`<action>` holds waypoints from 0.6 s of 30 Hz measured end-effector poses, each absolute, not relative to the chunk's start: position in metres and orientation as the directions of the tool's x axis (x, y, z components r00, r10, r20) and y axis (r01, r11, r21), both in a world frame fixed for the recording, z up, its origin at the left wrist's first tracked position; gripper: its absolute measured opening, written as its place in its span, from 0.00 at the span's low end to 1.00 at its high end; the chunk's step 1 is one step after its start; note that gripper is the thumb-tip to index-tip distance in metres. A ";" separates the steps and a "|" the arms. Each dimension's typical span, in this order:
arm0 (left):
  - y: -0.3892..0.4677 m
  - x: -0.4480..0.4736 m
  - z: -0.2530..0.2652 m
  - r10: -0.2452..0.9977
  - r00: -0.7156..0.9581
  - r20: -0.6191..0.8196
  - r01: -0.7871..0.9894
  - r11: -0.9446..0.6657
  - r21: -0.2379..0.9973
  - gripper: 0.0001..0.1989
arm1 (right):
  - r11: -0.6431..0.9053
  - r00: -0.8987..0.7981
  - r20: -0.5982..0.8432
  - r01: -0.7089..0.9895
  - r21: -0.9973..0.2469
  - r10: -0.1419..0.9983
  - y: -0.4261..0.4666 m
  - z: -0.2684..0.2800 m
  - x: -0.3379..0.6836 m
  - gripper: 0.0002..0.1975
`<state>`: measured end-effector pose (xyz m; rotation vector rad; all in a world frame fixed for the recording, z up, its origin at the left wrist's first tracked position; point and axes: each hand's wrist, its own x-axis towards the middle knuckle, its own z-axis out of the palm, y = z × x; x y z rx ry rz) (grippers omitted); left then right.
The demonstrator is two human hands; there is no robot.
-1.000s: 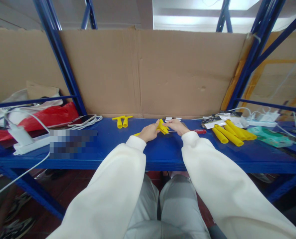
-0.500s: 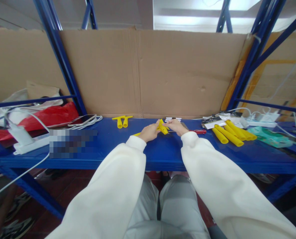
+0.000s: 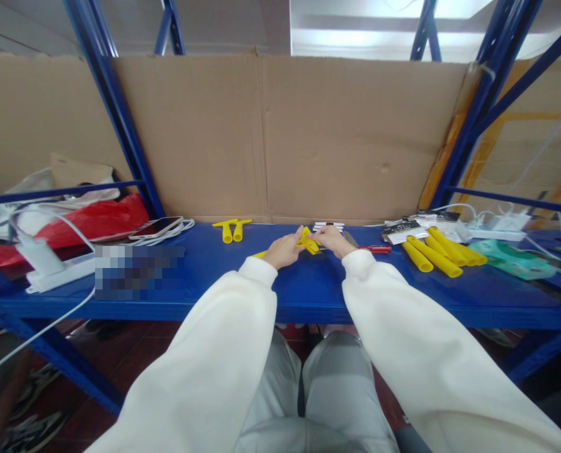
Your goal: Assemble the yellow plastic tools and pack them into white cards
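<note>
My left hand (image 3: pixel 283 250) is closed around a yellow T-shaped plastic tool (image 3: pixel 310 241), its wide head showing past the fingertips. The end of its handle comes out on the other side of the hand. My right hand (image 3: pixel 333 241) is closed, with thumb and fingers meeting at the right edge of the head. Whatever small part sits between those fingers is hidden. Close by my right wrist lies a red-handled tool (image 3: pixel 377 250), partly covered by the hand.
Two yellow T-shaped pieces (image 3: pixel 232 231) stand at the back left. Several yellow tubes (image 3: pixel 434 256) lie to the right, beside black-and-white packets (image 3: pixel 405 231) and a green pack (image 3: pixel 516 259). A power strip (image 3: pixel 60 272) and red bag (image 3: pixel 96 220) occupy the left. Cardboard (image 3: pixel 280 138) closes off the back.
My right fingers have shifted slightly on the yellow head, which has turned a little. My left hand has stayed in nearly the same place.
</note>
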<state>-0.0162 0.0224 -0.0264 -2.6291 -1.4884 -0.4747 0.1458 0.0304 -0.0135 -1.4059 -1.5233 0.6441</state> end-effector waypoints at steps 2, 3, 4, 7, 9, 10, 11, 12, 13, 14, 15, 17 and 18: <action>0.023 -0.016 -0.027 0.820 0.480 0.312 0.847 -0.526 0.081 0.32 | 0.195 0.099 0.274 0.480 -0.855 0.957 0.032 -0.015 0.146 0.21; 0.023 -0.016 -0.027 0.817 0.482 0.316 0.844 -0.530 0.083 0.33 | 0.189 0.103 0.271 0.486 -0.853 0.957 0.033 -0.015 0.147 0.20; 0.024 -0.017 -0.028 0.814 0.484 0.322 0.841 -0.534 0.086 0.33 | 0.184 0.106 0.269 0.492 -0.851 0.957 0.034 -0.016 0.147 0.19; 0.025 -0.017 -0.029 0.800 0.497 0.336 0.828 -0.553 0.094 0.33 | 0.179 0.100 0.261 0.495 -0.850 0.960 0.036 -0.018 0.148 0.17; 0.026 -0.018 -0.029 0.789 0.510 0.343 0.819 -0.567 0.087 0.33 | 0.180 0.100 0.255 0.472 -0.863 0.962 0.036 -0.020 0.148 0.15; 0.026 -0.018 -0.029 0.783 0.516 0.347 0.816 -0.573 0.078 0.32 | 0.178 0.106 0.252 0.456 -0.872 0.962 0.036 -0.021 0.148 0.14; 0.026 -0.018 -0.029 0.777 0.522 0.351 0.814 -0.577 0.065 0.31 | 0.176 0.115 0.249 0.439 -0.881 0.962 0.037 -0.022 0.148 0.14; 0.025 -0.018 -0.029 0.772 0.527 0.354 0.814 -0.579 0.051 0.29 | 0.173 0.125 0.246 0.423 -0.890 0.961 0.038 -0.023 0.147 0.13; 0.025 -0.018 -0.028 0.770 0.529 0.356 0.815 -0.578 0.037 0.27 | 0.169 0.139 0.245 0.409 -0.897 0.960 0.039 -0.024 0.147 0.12; 0.024 -0.018 -0.027 0.771 0.528 0.356 0.819 -0.574 0.027 0.25 | 0.166 0.158 0.246 0.399 -0.902 0.956 0.041 -0.024 0.147 0.12; 0.023 -0.018 -0.026 0.773 0.525 0.355 0.822 -0.569 0.022 0.24 | 0.167 0.179 0.254 0.396 -0.903 0.950 0.043 -0.024 0.148 0.10; 0.021 -0.017 -0.025 0.779 0.517 0.353 0.828 -0.560 0.022 0.22 | 0.188 0.223 0.299 0.413 -0.891 0.928 0.048 -0.023 0.152 0.06; 0.020 -0.017 -0.024 0.782 0.514 0.353 0.830 -0.557 0.026 0.22 | 0.203 0.236 0.329 0.436 -0.877 0.914 0.051 -0.022 0.156 0.04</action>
